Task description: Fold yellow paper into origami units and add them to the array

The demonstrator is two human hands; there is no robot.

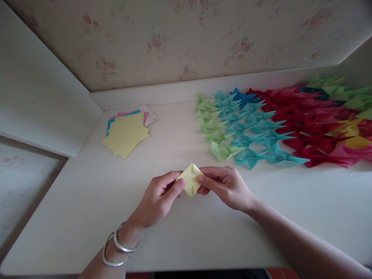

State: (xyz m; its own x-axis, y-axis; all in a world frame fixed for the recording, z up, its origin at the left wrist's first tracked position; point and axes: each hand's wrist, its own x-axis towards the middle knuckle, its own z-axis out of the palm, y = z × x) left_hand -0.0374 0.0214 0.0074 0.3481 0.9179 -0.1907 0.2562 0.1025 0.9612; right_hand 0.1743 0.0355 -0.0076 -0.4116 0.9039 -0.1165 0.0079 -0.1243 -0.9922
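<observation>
A small folded piece of pale yellow origami paper (191, 179), diamond-shaped with a crease down its middle, is held up over the white desk (203, 236). My left hand (161, 197) pinches its left corner, thumb on the front face. At the right corner, my right hand (229, 186) grips it with the thumb on the front and the fingers curled behind. The back of the paper and some fingertips are hidden.
Loose paper sheets, yellow on top (126, 133), lie at the back left. Rows of folded paper cranes in green (222, 150), turquoise (251, 157) and red (315, 155) cover the right side. Floral wallpaper (171, 42) rises behind the desk.
</observation>
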